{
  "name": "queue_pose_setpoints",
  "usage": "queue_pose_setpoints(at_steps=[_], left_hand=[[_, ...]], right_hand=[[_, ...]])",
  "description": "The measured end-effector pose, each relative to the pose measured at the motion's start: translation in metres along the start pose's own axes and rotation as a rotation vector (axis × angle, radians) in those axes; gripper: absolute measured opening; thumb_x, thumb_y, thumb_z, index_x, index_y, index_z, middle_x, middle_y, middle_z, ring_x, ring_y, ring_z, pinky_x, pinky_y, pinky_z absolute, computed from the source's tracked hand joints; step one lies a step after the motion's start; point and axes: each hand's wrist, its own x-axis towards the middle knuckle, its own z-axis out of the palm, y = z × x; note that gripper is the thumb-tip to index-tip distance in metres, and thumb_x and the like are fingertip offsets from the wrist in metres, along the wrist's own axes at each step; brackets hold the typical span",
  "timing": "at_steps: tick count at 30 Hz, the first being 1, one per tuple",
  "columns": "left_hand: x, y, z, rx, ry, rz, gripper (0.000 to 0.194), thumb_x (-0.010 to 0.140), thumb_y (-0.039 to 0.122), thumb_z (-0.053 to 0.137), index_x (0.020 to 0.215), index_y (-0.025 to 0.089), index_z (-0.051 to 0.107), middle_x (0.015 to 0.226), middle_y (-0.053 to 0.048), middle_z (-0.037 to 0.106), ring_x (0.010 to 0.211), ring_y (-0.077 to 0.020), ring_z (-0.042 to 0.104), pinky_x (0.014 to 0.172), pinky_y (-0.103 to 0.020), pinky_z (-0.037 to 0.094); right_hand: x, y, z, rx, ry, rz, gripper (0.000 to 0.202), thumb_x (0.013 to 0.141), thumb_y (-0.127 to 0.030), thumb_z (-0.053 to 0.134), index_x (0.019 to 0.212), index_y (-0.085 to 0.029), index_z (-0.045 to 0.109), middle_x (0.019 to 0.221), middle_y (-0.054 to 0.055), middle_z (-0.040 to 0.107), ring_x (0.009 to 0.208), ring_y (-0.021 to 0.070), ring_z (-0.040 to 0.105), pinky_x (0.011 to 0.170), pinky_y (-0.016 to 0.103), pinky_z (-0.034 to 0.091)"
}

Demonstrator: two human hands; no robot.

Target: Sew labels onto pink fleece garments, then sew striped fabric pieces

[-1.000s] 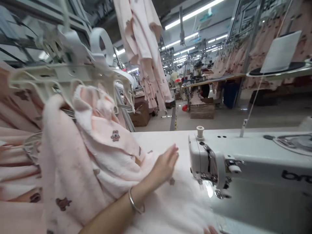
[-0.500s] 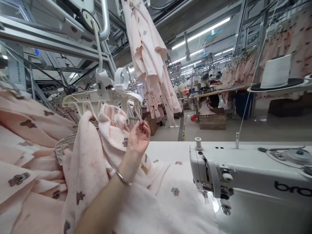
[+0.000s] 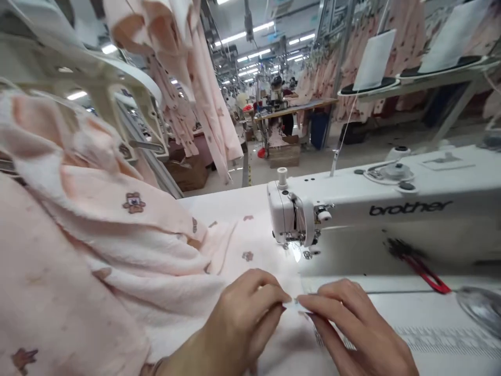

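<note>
Pale pink plush fabric (image 3: 188,282) with bear prints spreads over the table, running up to the white sewing machine (image 3: 289,214). In front of its lit needle area, my left hand (image 3: 248,310) pinches a small whitish piece (image 3: 295,305) between thumb and fingers. From the other side, the fingertips of my right hand (image 3: 354,324) close on the same piece. Whether it is a label or a fabric edge I cannot tell. At the left, more of the fabric hangs from a cream plastic clip hanger (image 3: 141,125).
Red-handled scissors or snips (image 3: 428,274) lie under the machine arm, their blades blurred. White thread cones (image 3: 376,60) stand on a rack at upper right. Pink garment pieces (image 3: 211,104) hang behind the hanger. Workstations (image 3: 293,109) fill the background.
My left hand has left the hanger's clip and come down to the fabric before the needle. My right hand has entered the view. The view has turned right and down.
</note>
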Motion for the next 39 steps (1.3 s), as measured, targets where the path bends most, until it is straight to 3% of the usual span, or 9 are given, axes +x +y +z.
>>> queue_pose_setpoints(at_steps=[5,8,11,14,18,27,33,35,39], left_hand=[[-0.007,-0.013,-0.006,-0.785,-0.33,-0.734,0.033,0.08,0.041,0.061,0.097,0.014,0.059,0.083,-0.007,0.062,0.064,-0.0111,0.059,0.052,-0.019,0.045],[-0.007,-0.015,0.002,-1.067,-0.308,-0.919,0.032,0.075,0.043,0.066,0.079,0.013,0.054,0.062,-0.002,0.059,0.044,-0.0071,0.05,0.035,-0.014,0.03],[-0.005,-0.01,0.011,-0.966,-0.117,-0.874,0.029,0.073,0.036,0.069,0.072,0.013,0.052,0.056,-0.001,0.058,0.047,-0.0064,0.051,0.041,-0.013,0.038],[-0.005,-0.005,0.015,-0.778,-0.029,-0.828,0.027,0.074,0.034,0.068,0.073,0.012,0.053,0.06,-0.002,0.06,0.057,-0.0078,0.056,0.052,-0.014,0.044],[-0.007,-0.006,0.018,-0.681,-0.052,-0.766,0.025,0.078,0.036,0.064,0.074,0.013,0.053,0.062,-0.001,0.059,0.06,-0.0096,0.057,0.052,-0.016,0.043],[-0.002,-0.012,0.018,-0.624,-0.081,-0.799,0.025,0.078,0.037,0.063,0.076,0.014,0.056,0.062,-0.001,0.059,0.059,-0.0102,0.056,0.055,-0.019,0.044],[0.028,-0.009,0.0,-0.367,-0.004,-0.686,0.019,0.076,0.033,0.063,0.073,0.014,0.06,0.063,0.0,0.06,0.059,-0.0109,0.057,0.056,-0.019,0.045],[0.043,-0.015,0.007,-0.246,-0.033,-0.638,0.016,0.077,0.031,0.061,0.073,0.015,0.061,0.065,-0.001,0.062,0.059,-0.0121,0.059,0.056,-0.021,0.045],[0.063,-0.042,0.039,-0.089,-0.134,-0.656,0.012,0.075,0.025,0.059,0.068,0.015,0.061,0.058,-0.001,0.061,0.055,-0.014,0.057,0.054,-0.023,0.042]], right_hand=[[-0.004,0.007,-0.002,-0.008,-0.103,-0.201,0.035,0.082,-0.003,0.049,0.114,-0.015,0.058,0.084,0.007,0.052,0.08,0.0179,0.051,0.071,0.035,0.043],[-0.008,0.005,0.007,0.005,-0.106,-0.2,0.034,0.083,-0.003,0.047,0.112,-0.015,0.06,0.087,0.008,0.053,0.084,0.0177,0.052,0.075,0.035,0.043],[-0.006,-0.001,0.017,0.133,-0.045,0.139,0.031,0.087,-0.009,0.047,0.113,-0.022,0.056,0.094,0.005,0.055,0.088,0.014,0.055,0.074,0.025,0.045],[-0.004,-0.007,0.023,0.424,-0.142,0.604,0.019,0.092,-0.029,0.047,0.109,-0.025,0.053,0.091,0.001,0.058,0.082,0.0115,0.058,0.069,0.019,0.046],[-0.004,-0.008,0.024,0.627,-0.26,0.806,0.024,0.09,-0.042,0.049,0.079,-0.021,0.054,0.07,-0.003,0.052,0.066,0.01,0.052,0.061,0.018,0.042],[-0.012,-0.003,0.026,0.522,-0.216,0.722,0.023,0.091,-0.036,0.048,0.077,-0.02,0.054,0.068,-0.002,0.052,0.062,0.0115,0.051,0.057,0.021,0.041],[-0.044,0.013,0.039,0.022,-0.14,0.353,0.018,0.091,-0.022,0.047,0.107,-0.02,0.053,0.095,0.007,0.054,0.088,0.0189,0.052,0.074,0.031,0.044],[-0.054,0.019,0.044,-0.143,-0.187,0.252,0.019,0.089,-0.02,0.048,0.108,-0.019,0.053,0.099,0.009,0.051,0.093,0.0226,0.049,0.077,0.036,0.042],[-0.06,0.027,0.05,-0.227,-0.224,0.242,0.012,0.089,-0.018,0.047,0.099,-0.017,0.053,0.098,0.01,0.048,0.092,0.0234,0.047,0.073,0.037,0.04]])
